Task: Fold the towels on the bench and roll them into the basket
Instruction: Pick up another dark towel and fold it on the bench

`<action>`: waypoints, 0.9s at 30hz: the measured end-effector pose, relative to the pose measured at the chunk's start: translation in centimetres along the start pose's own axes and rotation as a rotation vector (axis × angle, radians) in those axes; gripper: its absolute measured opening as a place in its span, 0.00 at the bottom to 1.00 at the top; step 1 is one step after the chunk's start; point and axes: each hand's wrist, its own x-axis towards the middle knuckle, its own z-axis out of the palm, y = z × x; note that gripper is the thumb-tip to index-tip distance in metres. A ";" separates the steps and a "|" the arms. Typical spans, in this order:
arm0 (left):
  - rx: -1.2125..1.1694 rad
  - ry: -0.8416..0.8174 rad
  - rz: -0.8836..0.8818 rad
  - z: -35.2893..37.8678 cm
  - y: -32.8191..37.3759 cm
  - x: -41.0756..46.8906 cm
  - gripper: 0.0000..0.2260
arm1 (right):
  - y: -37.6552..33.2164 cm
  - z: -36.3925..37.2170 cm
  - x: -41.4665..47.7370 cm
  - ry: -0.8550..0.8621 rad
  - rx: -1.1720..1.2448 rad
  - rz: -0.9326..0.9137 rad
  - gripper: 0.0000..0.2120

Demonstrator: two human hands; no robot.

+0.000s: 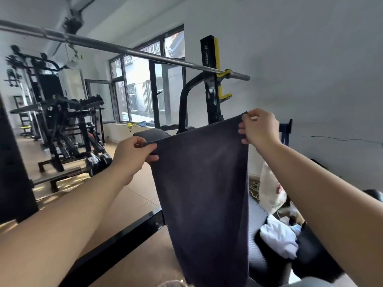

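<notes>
Head-worn camera looks forward, slightly down, close behind outstretched arms.

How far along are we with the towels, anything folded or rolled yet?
Nothing finished shows: no rolled towel, no basket in view. In hand: left hand and right hand pinch the top corners of the dark grey towel, hanging down. Left: folding and rolling it, then the crumpled white cloth on the bench.

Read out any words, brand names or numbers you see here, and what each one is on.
"GIPTW": white letters running down the black rack upright; blurred, so spelling is uncertain.
On the plastic bag: red print, too blurred to read.
No other text is visible.
</notes>
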 end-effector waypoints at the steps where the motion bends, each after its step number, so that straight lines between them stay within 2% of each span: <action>1: -0.093 0.007 -0.044 0.3 0.5 0.2 0.07 | -0.2 0.0 0.3 0.008 -0.003 -0.018 0.06; 5: -0.321 -0.009 -0.130 1.7 2.6 0.7 0.07 | -1.0 -0.7 1.9 0.006 -0.084 -0.141 0.11; 10: -0.348 -0.068 -0.100 3.2 4.9 2.1 0.07 | -1.6 -1.1 4.2 -0.071 -0.210 -0.243 0.24; 14: -0.308 -0.106 -0.041 5.0 5.9 3.2 0.08 | -1.4 -0.5 6.7 -0.094 -0.314 -0.256 0.34; 18: -0.256 -0.118 -0.031 7.5 5.3 5.0 0.09 | -0.3 2.2 9.6 -0.133 -0.310 -0.233 0.41; 27: -0.001 -0.008 -0.075 9.1 -3.1 12.4 0.14 | 7.5 12.9 14.5 -0.240 -0.344 -0.166 0.42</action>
